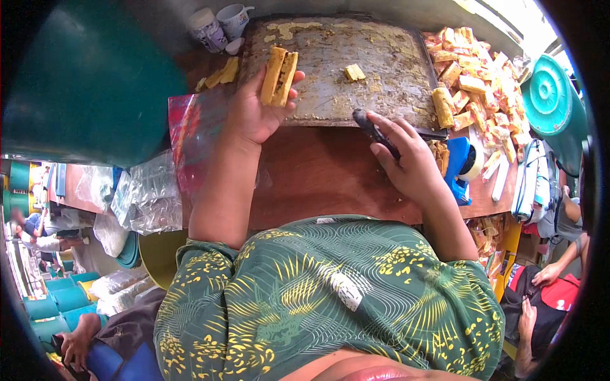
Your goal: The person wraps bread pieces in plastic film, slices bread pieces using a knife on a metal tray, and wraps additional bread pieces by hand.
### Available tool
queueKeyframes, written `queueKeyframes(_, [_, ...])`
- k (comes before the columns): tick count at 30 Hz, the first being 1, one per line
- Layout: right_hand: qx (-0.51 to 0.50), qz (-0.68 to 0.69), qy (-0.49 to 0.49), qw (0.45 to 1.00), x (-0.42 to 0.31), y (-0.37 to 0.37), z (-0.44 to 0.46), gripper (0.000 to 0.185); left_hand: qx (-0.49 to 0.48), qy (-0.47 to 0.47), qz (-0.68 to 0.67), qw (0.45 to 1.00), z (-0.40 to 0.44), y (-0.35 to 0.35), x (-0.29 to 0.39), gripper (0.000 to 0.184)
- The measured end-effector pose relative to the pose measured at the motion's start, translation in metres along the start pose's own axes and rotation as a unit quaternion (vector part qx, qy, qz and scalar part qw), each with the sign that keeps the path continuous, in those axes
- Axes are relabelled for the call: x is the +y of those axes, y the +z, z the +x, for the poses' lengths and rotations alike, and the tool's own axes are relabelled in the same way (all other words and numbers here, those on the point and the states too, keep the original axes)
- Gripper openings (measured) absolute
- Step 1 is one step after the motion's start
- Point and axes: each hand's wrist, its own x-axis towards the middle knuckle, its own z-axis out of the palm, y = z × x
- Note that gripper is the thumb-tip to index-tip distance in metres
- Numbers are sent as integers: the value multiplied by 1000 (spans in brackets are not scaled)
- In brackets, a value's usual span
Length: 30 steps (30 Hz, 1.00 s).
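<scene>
My left hand (253,114) is raised at the tray's near left edge, its fingers closed around golden-brown pastry bars (279,77) standing side by side, with a dark line between them. Over the near right edge, my right hand (406,149) grips a dark, slim tool (375,130); its kind is partly hidden by the fingers. Beneath and beyond both hands lies a worn metal tray (330,54) strewn with crumbs. A small yellow pastry piece (355,72) rests on it, apart from either hand.
Many wrapped pastry bars (473,82) are heaped right of the tray. A blue tape dispenser (459,168) stands near my right wrist. Cups (233,22) sit at the back left, plastic bags (149,197) at left. A green bin (553,95) stands right. Other people are at both sides.
</scene>
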Motion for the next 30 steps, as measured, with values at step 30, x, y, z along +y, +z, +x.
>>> queueKeyframes(30, [0,-57,-162,985,-12,11,14,50,30,-29,-54,998,-20,31,-24,47])
